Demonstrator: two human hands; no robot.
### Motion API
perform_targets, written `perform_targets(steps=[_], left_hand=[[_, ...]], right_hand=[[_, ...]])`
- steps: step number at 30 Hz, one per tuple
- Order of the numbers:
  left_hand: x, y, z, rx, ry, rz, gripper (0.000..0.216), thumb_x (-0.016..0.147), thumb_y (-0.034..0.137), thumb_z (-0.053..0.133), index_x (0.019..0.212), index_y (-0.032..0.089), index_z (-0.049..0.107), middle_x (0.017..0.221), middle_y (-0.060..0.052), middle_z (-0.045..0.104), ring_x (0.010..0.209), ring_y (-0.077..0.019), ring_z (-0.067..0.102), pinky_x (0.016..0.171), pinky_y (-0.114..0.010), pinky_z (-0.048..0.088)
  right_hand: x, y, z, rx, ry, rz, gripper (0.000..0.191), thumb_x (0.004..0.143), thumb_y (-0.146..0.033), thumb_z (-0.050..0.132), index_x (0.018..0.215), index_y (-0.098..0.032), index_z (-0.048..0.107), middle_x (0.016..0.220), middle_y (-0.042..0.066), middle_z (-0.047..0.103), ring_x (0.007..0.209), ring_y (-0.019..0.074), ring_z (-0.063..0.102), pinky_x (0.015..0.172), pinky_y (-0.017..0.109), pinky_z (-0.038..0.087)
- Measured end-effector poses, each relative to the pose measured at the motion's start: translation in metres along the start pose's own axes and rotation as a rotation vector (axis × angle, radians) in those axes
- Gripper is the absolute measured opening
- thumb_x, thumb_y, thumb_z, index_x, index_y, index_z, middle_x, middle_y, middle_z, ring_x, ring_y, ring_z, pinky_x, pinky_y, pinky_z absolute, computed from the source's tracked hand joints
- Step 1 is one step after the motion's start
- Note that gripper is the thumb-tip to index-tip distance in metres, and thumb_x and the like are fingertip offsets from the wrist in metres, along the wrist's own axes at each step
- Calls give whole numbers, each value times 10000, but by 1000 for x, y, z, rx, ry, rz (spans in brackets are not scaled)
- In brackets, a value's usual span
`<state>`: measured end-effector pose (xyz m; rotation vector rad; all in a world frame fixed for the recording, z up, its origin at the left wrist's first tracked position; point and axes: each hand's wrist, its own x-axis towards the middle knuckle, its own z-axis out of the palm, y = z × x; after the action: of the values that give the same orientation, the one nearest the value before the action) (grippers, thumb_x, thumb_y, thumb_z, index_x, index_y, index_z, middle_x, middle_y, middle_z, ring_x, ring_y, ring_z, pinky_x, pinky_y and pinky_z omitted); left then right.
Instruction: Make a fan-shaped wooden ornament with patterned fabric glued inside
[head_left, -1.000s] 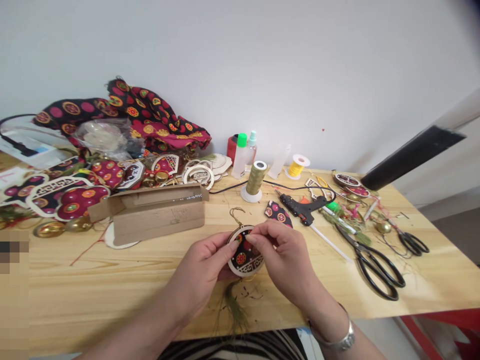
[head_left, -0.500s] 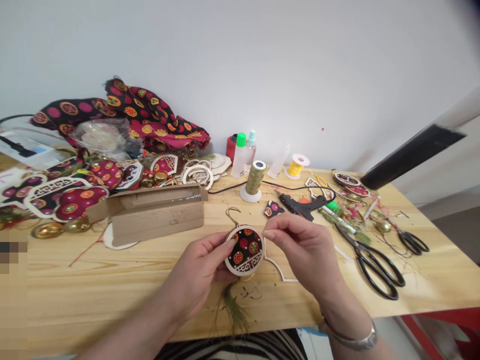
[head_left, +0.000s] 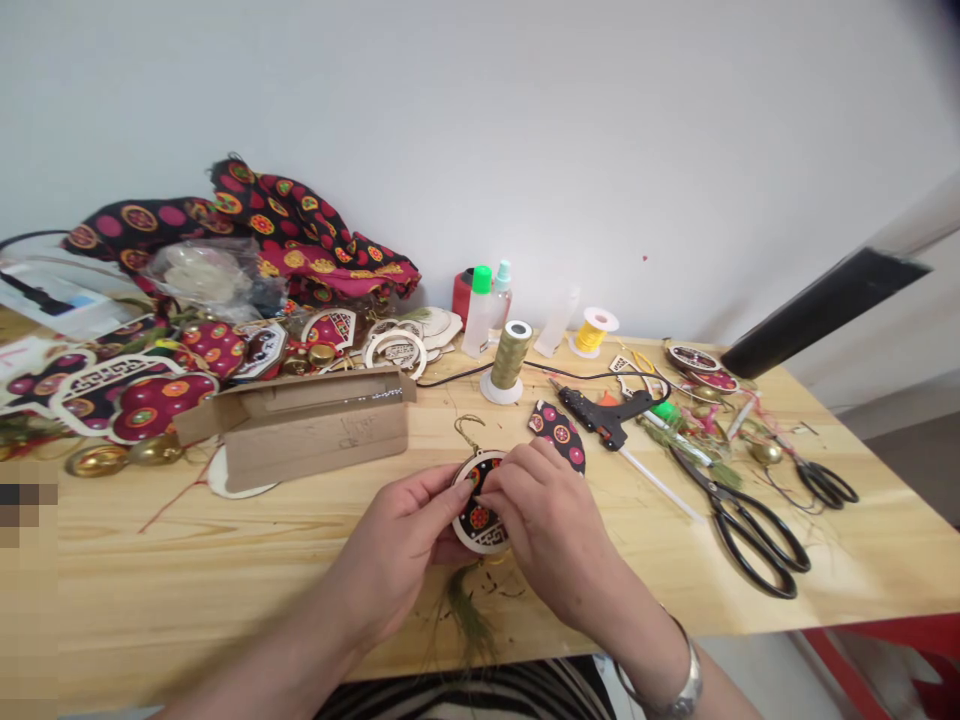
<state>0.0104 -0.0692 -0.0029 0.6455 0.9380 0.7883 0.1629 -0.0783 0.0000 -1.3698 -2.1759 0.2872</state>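
Note:
My left hand grips the left edge of a round hanging ornament, thumb on its face. The ornament has a pale wooden rim, black fabric with bright round motifs and a fretwork strip at the bottom. A cord loop sticks up from its top, and a green tassel hangs below onto the table. The fingers of my right hand are pinched together against the ornament's face, covering its right side. Whatever they hold is too small or hidden to make out.
An open cardboard box stands left of the ornament. A cut fabric piece, a black glue gun and large scissors lie to the right. A cone of olive thread stands behind. Finished ornaments crowd the left.
My right hand has moved left from beside the ornament's right edge onto its face. The fabric piece and the white glue stick behind that hand now show more.

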Motion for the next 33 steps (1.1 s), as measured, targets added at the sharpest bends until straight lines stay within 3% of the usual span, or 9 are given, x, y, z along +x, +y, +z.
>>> perform_targets(steps=[6,16,24,26,29,33], left_hand=[[1,1,0,-10,-6,1,314,754,323,749,1023,161,734,878,-89,743,707,-192,662,650,-312,549],[0,-1,4,-32,-29,-20,306,758,308,751,1021,154,739,880,-98,748,707,-188,669,638,-294,549],[1,-1,-1,-32,-16,-27,326,775,313,734,1048,135,729,906,-124,755,748,-213,689,678,-328,565],[2,0,-2,-40,3,-20,321,767,296,741,1039,127,730,904,-129,756,742,-216,689,673,-338,572],[2,3,-3,-53,8,-6,298,763,262,744,1030,130,733,914,-124,756,726,-198,683,638,-310,572],[2,6,-2,-48,-9,17,271,782,249,723,1031,143,733,905,-111,757,727,-188,679,636,-292,565]], right_hand=[[0,3,-4,314,113,93,171,889,-106,567,741,-192,563,765,5,575,784,161,519,723,291,423],[4,9,-4,517,193,180,151,828,-120,635,698,-195,622,694,-17,593,708,132,537,680,263,419],[-1,12,-32,1195,75,303,131,843,-247,640,726,-191,622,668,-16,637,559,86,508,533,208,423],[-4,13,-38,1104,128,280,124,829,-238,663,718,-196,625,613,-34,612,529,81,488,501,196,403],[-9,15,-35,661,197,167,98,820,-132,662,741,-188,658,668,-13,638,607,100,548,566,212,435],[-16,18,-17,199,124,-41,143,897,-90,552,925,-150,678,843,63,655,756,154,581,682,280,465]])
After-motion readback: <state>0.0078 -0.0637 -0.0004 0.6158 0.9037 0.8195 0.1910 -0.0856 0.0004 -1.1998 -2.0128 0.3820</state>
